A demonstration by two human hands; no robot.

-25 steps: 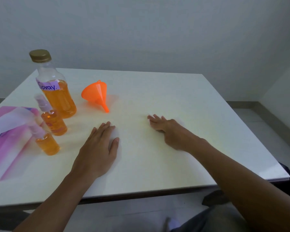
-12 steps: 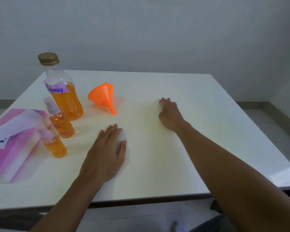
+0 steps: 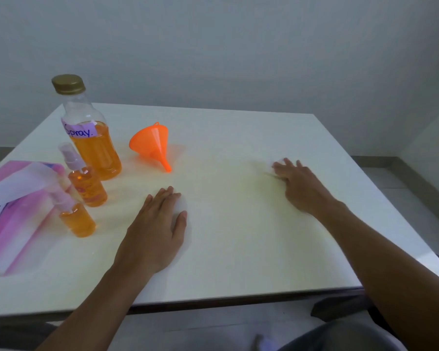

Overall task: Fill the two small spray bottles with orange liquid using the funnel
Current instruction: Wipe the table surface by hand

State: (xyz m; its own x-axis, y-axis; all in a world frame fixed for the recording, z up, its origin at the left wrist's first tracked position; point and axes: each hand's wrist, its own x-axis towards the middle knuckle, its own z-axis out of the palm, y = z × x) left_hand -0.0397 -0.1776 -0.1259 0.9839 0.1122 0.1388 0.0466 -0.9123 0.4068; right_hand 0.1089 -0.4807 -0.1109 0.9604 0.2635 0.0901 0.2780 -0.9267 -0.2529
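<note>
Head view shows me both hands flat on the table (image 3: 238, 224), palms down, fingers loose, gripping nothing. My left hand (image 3: 157, 231) rests near the table's middle; my right hand (image 3: 299, 186) lies well off to the right, fingertips blurred.

Everything I need sits to the left and ahead. The funnel (image 3: 151, 144) lies on its side, wide mouth facing away and left, spout pointing toward me and slightly right, so its long axis runs roughly toward my left hand. The big bottle (image 3: 91, 138), capped in gold and labelled "Spray.", stands upright just left of the funnel, about half full of orange liquid. The two small spray bottles stand in front of it: the farther spray bottle (image 3: 86, 183) just beside the big one, the nearer spray bottle (image 3: 76, 216) closer to me. Both already look filled with orange and have their spray tops on. A pink pouch (image 3: 15, 206) lies just left of them.

I judge the left hand is clearly nearer all of it; the right would have to cross over. The filling looks done.
</note>
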